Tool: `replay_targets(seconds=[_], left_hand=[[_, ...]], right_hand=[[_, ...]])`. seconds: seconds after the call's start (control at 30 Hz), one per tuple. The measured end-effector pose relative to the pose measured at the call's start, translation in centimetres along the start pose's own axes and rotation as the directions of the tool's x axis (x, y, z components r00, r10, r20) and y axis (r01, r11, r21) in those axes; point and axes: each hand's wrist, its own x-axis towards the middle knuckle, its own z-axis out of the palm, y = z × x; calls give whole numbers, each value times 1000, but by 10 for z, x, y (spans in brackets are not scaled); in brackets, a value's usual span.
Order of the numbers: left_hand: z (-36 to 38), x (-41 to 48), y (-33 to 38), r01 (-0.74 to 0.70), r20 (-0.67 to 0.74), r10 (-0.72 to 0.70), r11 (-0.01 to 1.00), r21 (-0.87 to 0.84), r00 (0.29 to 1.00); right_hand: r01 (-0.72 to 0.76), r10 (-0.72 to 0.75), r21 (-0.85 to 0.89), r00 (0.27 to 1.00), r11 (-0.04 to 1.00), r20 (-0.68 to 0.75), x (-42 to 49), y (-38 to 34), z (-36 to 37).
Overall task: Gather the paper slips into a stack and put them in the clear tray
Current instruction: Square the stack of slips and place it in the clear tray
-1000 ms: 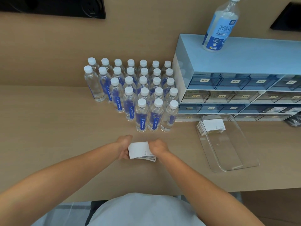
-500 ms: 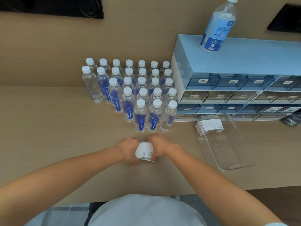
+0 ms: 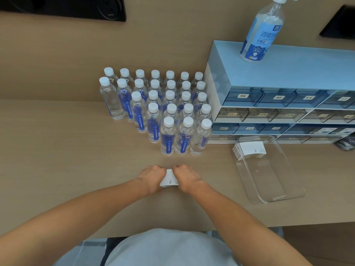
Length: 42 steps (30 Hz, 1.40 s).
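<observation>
Paper slips (image 3: 169,179) sit pinched in a small white bundle between both hands, low over the wooden surface (image 3: 63,160) and just in front of the person's body. The left hand (image 3: 151,176) curls around the bundle's left edge, fingers folded in on it, and the right hand (image 3: 186,177) closes over the right edge the same way, so only a narrow wedge of paper with some small print shows between the knuckles. Whether the bottom of the bundle touches the surface I cannot tell, as the hands cover it.

Off to the right, well apart from the hands, lies the clear tray (image 3: 278,194), long and shallow, its far end just in front of a blue drawer cabinet (image 3: 288,73). A second stack of slips (image 3: 249,149) lies at that far end, fanned a little, with its left edge hanging over the tray's rim. The rest of the tray shows only the wood beneath.

Beyond the hands stands a tight block of water bottles (image 3: 169,112) with white caps and blue labels, the nearest row near the knuckles but not touching. On top of the cabinet stands a spray bottle (image 3: 263,31) with a blue label
</observation>
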Motion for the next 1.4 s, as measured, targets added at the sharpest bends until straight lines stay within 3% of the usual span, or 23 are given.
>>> replay_targets(seconds=[0.8, 0.9, 0.97, 1.0, 1.03, 1.07, 1.1, 1.13, 1.17, 1.23, 1.33, 1.4], left_hand=[[10, -9, 10, 44, -32, -45, 999, -29, 998], [5, -12, 4, 95, 27, -92, 977, -190, 995], [-3, -18, -7, 223, 66, -216, 872, -436, 974], [-7, -22, -14, 308, 101, -309, 754, -580, 946], [-12, -25, -21, 393, 189, -390, 548, -738, 901], [-14, -25, -27, 453, 332, -403, 255, -854, 853], [-13, -24, -34, 490, 477, -319, -44, -871, 819], [-13, -24, -37, 514, 567, -217, -257, -819, 795], [-14, -26, -36, 526, 605, -149, -360, -770, 782], [-18, -26, -23, 521, 614, -126, -415, -746, 779], [-24, -21, -2, 489, 590, -208, -387, -782, 780], [-26, -20, -2, 487, 591, -221, -386, -783, 776]], right_hand=[[29, -28, 41, 999, 999, -38, -5, 7, 8], [-1, -2, 166, 1000, 986, 16, -8, 15, 9], [-90, 66, 384, 995, 919, 77, -14, 27, 3], [-160, 126, 522, 987, 838, 102, -17, 34, 0], [-229, 200, 662, 972, 713, 121, -21, 40, -4], [-288, 290, 775, 946, 562, 141, -24, 44, -6], [-328, 382, 853, 909, 406, 167, -24, 45, -7], [-352, 447, 893, 871, 281, 203, -23, 42, -5], [-375, 469, 905, 848, 200, 247, -22, 35, -3], [-410, 446, 904, 837, 126, 317, -18, 13, 5], [-416, 474, 888, 833, 194, 286, -20, -8, 10], [-407, 464, 899, 835, 159, 296, -19, -6, 9]])
